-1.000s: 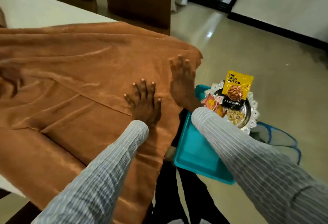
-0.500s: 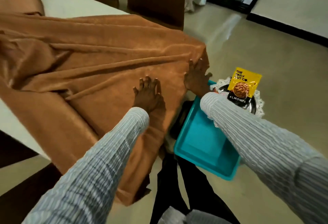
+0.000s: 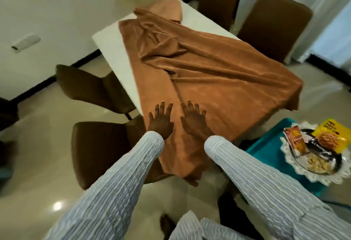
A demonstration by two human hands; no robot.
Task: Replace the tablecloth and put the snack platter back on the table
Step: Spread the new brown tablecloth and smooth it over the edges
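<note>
— Smoothing is the step I'm on: my left hand (image 3: 160, 123) and right hand (image 3: 193, 120) both lie flat on the tablecloth (image 3: 218, 80), fingers spread wide, gripping nothing, side by side just inside the cloth's near corner.

— How does the cloth sit?

— Askew, I'd say. It hangs off the counter (image 3: 114, 53) at the near corner and at the right-hand corner, while a white strip of counter shows bare along the cloth's left edge and beyond its far end. Deep folds are bunched toward the far end of the cloth.

— Next move?

— As I judge it, the cloth needs drawing toward that bare left strip and the far bunch pulled flat, before anything goes on top.

— And the platter?

— The snack platter (image 3: 296, 165) waits on a teal tray (image 3: 266, 144), low and to the right of the cloth's hanging corner, well off the counter.

— Room to work?

— Brown chairs (image 3: 98, 144) stand close below the cloth's left edge, and two more beyond its far right side. Open floor lies to the right of the cloth.
</note>
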